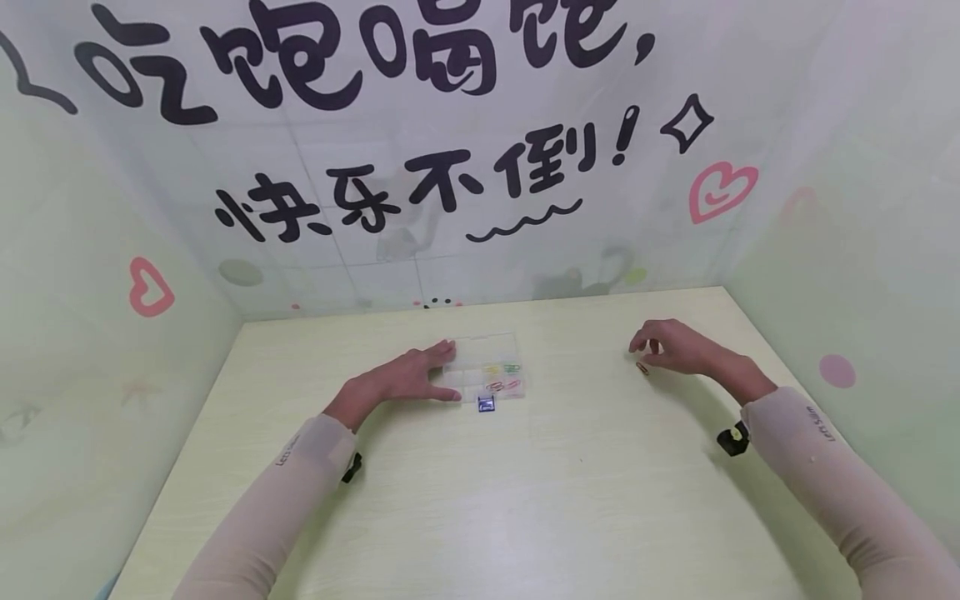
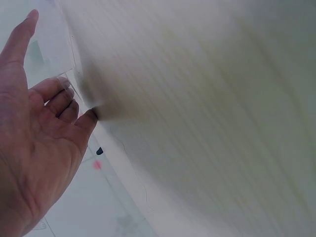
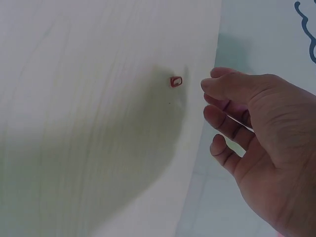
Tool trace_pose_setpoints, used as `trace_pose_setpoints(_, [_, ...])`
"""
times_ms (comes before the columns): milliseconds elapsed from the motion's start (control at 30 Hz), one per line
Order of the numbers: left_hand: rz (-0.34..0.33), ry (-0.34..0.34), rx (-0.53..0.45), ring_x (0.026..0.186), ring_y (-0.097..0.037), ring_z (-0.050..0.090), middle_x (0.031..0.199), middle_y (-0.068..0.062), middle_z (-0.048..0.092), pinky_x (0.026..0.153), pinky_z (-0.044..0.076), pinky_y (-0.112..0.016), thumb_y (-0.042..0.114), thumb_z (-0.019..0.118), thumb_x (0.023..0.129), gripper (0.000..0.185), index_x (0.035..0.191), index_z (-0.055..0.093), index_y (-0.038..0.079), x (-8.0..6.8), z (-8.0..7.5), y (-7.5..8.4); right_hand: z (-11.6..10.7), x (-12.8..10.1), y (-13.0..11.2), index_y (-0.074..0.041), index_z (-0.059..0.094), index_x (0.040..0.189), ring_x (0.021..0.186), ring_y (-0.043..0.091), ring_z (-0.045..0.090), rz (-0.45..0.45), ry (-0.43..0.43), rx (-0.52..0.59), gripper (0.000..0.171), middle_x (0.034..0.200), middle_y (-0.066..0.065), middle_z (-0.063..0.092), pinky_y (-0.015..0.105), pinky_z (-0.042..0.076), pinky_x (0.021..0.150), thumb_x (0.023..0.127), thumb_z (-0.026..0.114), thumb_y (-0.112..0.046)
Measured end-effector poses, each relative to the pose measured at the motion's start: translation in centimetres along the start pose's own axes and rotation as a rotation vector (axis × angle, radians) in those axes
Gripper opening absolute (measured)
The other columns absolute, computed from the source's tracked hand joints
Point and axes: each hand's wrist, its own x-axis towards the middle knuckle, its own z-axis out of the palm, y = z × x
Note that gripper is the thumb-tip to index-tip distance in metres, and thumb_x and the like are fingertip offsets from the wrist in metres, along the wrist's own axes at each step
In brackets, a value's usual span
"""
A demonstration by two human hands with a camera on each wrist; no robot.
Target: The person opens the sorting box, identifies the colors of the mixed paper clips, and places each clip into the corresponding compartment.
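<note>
My left hand [image 1: 448, 371] lies flat on the table, its straight fingers touching the left side of a clear compartment box [image 1: 487, 346] that holds several coloured paper clips [image 1: 504, 377]. A small dark blue binder clip [image 1: 486, 404] lies just in front of the box. In the left wrist view the left hand [image 2: 54, 79] shows an open palm against the box's clear edge [image 2: 74, 81]. My right hand [image 1: 641, 352] hovers at the right with loosely curled fingers, holding nothing. A red paper clip [image 1: 642, 367] lies on the table under its fingertips. In the right wrist view the red clip [image 3: 176, 81] is apart from the right hand [image 3: 217, 98].
The pale wooden table [image 1: 525, 500] is boxed in by white walls with black lettering at the back and plain pale walls on both sides. Its far edge meets the wall close behind the right hand.
</note>
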Motion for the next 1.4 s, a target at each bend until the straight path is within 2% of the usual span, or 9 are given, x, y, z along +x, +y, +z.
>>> trace_pose_setpoints(300, [0.006, 0.007, -0.003, 0.164, -0.032, 0.013, 0.178, -0.008, 0.013, 0.13, 0.018, -0.056, 0.066, 0.072, 0.091, 0.108, 0.169, 0.023, 0.01, 0.1, 0.1, -0.2, 0.6, -0.6, 1.4, 0.0, 0.078, 0.104, 0.083, 0.021, 0.067, -0.011, 0.001, 0.02, 0.023, 0.098, 0.008, 0.073, 0.039, 0.057, 0.077, 0.087, 0.072, 0.014])
trace_pose_setpoints(500, [0.005, 0.006, -0.001, 0.164, -0.032, 0.014, 0.178, -0.008, 0.013, 0.13, 0.017, -0.058, 0.067, 0.072, 0.091, 0.108, 0.169, 0.023, 0.01, 0.1, 0.1, -0.2, 1.1, -0.9, 1.9, -0.003, 0.08, 0.103, 0.082, 0.017, 0.065, 0.001, -0.002, 0.039, 0.021, 0.097, 0.004, 0.074, 0.032, 0.055, 0.074, 0.089, 0.073, 0.011])
trace_pose_setpoints(733, [-0.001, 0.005, 0.002, 0.164, -0.031, 0.013, 0.178, -0.008, 0.013, 0.13, 0.017, -0.056, 0.068, 0.072, 0.091, 0.108, 0.169, 0.023, 0.01, 0.2, 0.1, -0.2, 1.2, -0.8, 1.7, -0.006, 0.081, 0.101, 0.083, 0.015, 0.065, -0.002, -0.02, 0.064, 0.017, 0.096, 0.001, 0.073, 0.031, 0.055, 0.074, 0.091, 0.076, 0.006])
trace_pose_setpoints(967, [-0.002, 0.002, 0.012, 0.164, -0.028, 0.012, 0.178, -0.006, 0.012, 0.131, 0.013, -0.056, 0.067, 0.071, 0.092, 0.107, 0.169, 0.023, 0.01, 0.2, 0.2, -0.2, 1.4, -0.5, 1.6, -0.008, 0.079, 0.094, 0.08, 0.012, 0.064, -0.023, -0.024, 0.074, 0.014, 0.092, 0.005, 0.072, 0.027, 0.054, 0.071, 0.09, 0.077, 0.006])
trace_pose_setpoints(1167, [-0.007, 0.001, 0.007, 0.164, -0.029, 0.012, 0.178, -0.005, 0.012, 0.131, 0.013, -0.057, 0.068, 0.071, 0.092, 0.107, 0.169, 0.023, 0.012, 0.1, 0.2, -0.1, 1.5, -0.3, 1.3, -0.009, 0.075, 0.091, 0.08, 0.01, 0.061, 0.027, -0.061, 0.093, 0.012, 0.088, -0.002, 0.069, 0.026, 0.052, 0.071, 0.091, 0.079, 0.002])
trace_pose_setpoints(1400, [-0.002, 0.008, 0.003, 0.164, -0.031, 0.013, 0.178, -0.006, 0.012, 0.13, 0.017, -0.057, 0.068, 0.071, 0.091, 0.107, 0.169, 0.024, 0.011, 0.1, 0.2, -0.2, 1.8, -0.1, 1.2, -0.012, 0.07, 0.086, 0.08, 0.008, 0.058, 0.078, -0.095, 0.104, 0.017, 0.085, -0.006, 0.068, 0.024, 0.051, 0.073, 0.091, 0.078, 0.002])
